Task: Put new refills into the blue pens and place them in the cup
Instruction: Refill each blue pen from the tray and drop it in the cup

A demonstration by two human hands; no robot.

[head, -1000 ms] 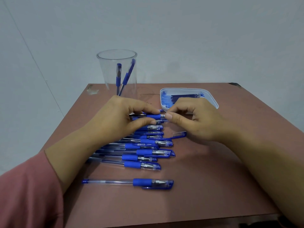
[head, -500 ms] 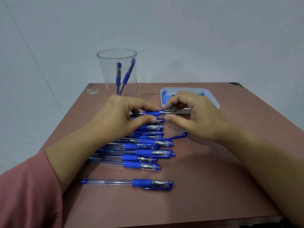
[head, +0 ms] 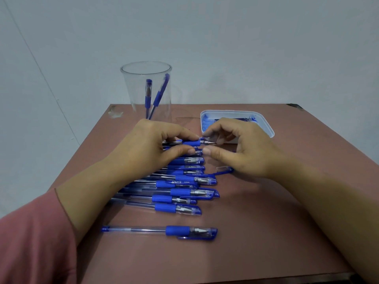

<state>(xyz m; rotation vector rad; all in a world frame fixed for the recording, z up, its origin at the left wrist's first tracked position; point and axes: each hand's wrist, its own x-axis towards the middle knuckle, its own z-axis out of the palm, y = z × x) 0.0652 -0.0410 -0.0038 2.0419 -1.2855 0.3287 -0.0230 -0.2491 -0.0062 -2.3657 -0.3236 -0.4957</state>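
Observation:
My left hand [head: 151,148] grips a blue pen [head: 191,143] by its rubber grip and holds it level above the row of pens. My right hand [head: 244,148] is curled round the pen's bare metal tip, index finger above it and thumb below. The pen's cap [head: 224,170] lies loose on the table under my right hand. Several capped blue pens [head: 184,191] lie side by side on the brown table [head: 266,232], one more [head: 164,230] apart at the front. A clear cup [head: 135,95] at the back holds two pens.
A white tray [head: 267,128] with several blue refills [head: 231,119] stands behind my right hand, to the right of the cup. The table's far edge meets a pale wall. A pink sleeve covers my left arm at the lower left.
Both hands have lifted the pen slightly, away from me. My right finger and thumb, pinched together at the tip before, now stand a little apart around it.

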